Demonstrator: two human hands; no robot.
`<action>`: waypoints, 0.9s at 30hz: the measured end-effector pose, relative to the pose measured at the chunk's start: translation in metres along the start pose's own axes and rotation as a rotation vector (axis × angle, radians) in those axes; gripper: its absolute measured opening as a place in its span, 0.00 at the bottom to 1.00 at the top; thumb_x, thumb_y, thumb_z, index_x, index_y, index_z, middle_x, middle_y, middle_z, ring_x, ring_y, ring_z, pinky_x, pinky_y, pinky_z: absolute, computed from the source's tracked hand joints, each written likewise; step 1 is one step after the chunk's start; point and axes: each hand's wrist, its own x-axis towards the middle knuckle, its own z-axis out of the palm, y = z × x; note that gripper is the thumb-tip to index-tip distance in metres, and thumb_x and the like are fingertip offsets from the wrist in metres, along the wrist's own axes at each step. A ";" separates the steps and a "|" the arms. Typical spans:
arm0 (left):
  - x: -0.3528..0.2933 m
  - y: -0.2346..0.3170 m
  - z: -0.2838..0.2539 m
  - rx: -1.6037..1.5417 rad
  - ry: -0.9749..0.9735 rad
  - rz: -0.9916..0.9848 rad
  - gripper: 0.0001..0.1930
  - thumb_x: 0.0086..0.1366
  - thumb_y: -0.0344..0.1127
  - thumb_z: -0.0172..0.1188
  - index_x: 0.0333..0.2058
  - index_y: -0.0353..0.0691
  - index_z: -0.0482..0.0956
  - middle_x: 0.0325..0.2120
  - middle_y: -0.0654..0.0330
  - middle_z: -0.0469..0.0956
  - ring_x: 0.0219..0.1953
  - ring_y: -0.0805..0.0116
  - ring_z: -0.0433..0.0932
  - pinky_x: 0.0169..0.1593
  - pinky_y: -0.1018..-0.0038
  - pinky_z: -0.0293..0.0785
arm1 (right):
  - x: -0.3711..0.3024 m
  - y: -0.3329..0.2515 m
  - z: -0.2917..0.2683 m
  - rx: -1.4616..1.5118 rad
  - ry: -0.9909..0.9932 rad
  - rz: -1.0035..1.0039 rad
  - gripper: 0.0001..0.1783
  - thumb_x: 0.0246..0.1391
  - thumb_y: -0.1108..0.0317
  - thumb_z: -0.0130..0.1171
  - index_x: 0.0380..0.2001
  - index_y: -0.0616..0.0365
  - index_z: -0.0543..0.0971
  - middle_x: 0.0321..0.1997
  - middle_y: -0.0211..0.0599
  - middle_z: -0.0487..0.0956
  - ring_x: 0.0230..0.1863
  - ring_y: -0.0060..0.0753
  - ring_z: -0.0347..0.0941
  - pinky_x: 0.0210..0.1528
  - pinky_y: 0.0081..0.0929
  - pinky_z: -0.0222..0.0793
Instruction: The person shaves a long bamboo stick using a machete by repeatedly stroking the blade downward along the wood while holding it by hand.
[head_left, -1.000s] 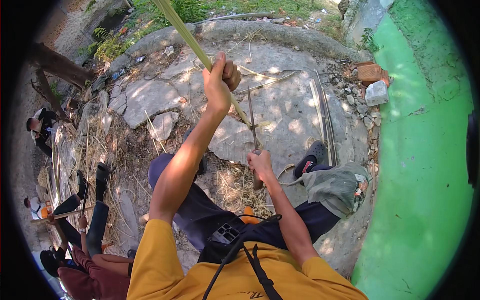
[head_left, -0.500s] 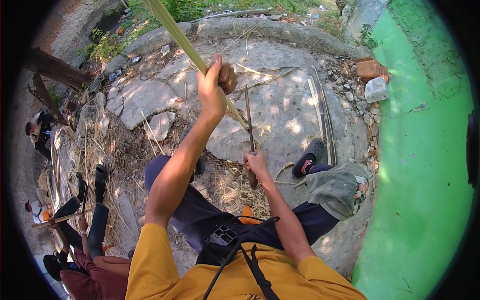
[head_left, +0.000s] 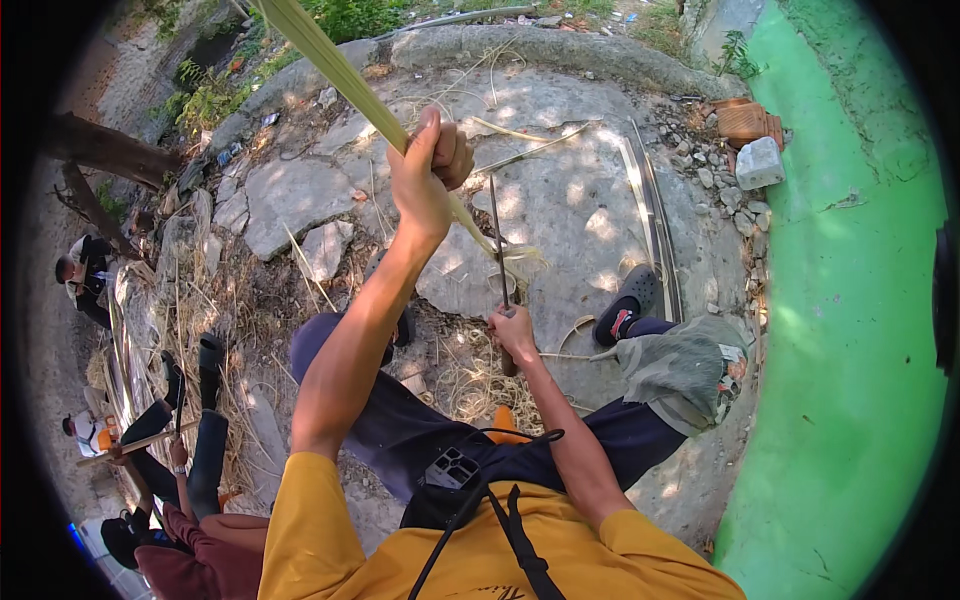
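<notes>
My left hand is closed round a long pale green-yellow bamboo strip, thumb up. The strip slants from the upper left down to the middle, where its lower end meets the blade. My right hand grips the wooden handle of a long, narrow knife, its dark blade pointing away from me. Thin curled shavings hang where blade and strip meet. More shavings lie heaped on the ground between my legs.
Long split strips lie on the cracked concrete to the right. Beyond them are rubble, a brick, a white block and a green wall. At lower left, a seated person holds a strip; others sit behind.
The whole view has shifted slightly. Both hands keep nearly the same hold and place, and the strip's upper end sits a little farther left.
</notes>
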 end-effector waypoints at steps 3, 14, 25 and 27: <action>0.003 0.001 -0.014 -0.029 0.048 -0.004 0.27 0.74 0.50 0.45 0.16 0.49 0.51 0.12 0.70 0.47 0.15 0.78 0.41 0.20 0.73 0.38 | -0.017 -0.031 0.005 0.001 0.020 0.030 0.07 0.49 0.77 0.55 0.21 0.56 0.69 0.15 0.26 0.67 0.13 0.18 0.59 0.16 0.20 0.54; 0.009 -0.004 -0.017 0.022 -0.023 0.052 0.27 0.75 0.50 0.44 0.16 0.48 0.50 0.12 0.70 0.45 0.15 0.77 0.41 0.20 0.73 0.38 | 0.023 0.029 -0.014 -0.332 0.104 -0.034 0.06 0.48 0.74 0.57 0.21 0.58 0.71 0.15 0.25 0.69 0.14 0.19 0.64 0.17 0.22 0.58; 0.013 0.005 -0.022 -0.008 -0.039 0.022 0.25 0.75 0.48 0.41 0.17 0.49 0.49 0.12 0.69 0.46 0.15 0.76 0.41 0.20 0.72 0.39 | -0.014 -0.048 0.027 0.069 -0.200 -0.247 0.04 0.44 0.73 0.58 0.19 0.60 0.74 0.15 0.32 0.74 0.15 0.22 0.68 0.17 0.25 0.60; 0.011 0.006 -0.015 0.028 -0.050 0.034 0.25 0.75 0.48 0.41 0.17 0.49 0.49 0.12 0.69 0.45 0.15 0.77 0.41 0.20 0.72 0.39 | -0.003 -0.022 0.026 -0.054 -0.127 -0.376 0.06 0.49 0.77 0.54 0.22 0.56 0.69 0.16 0.27 0.69 0.14 0.17 0.61 0.15 0.23 0.52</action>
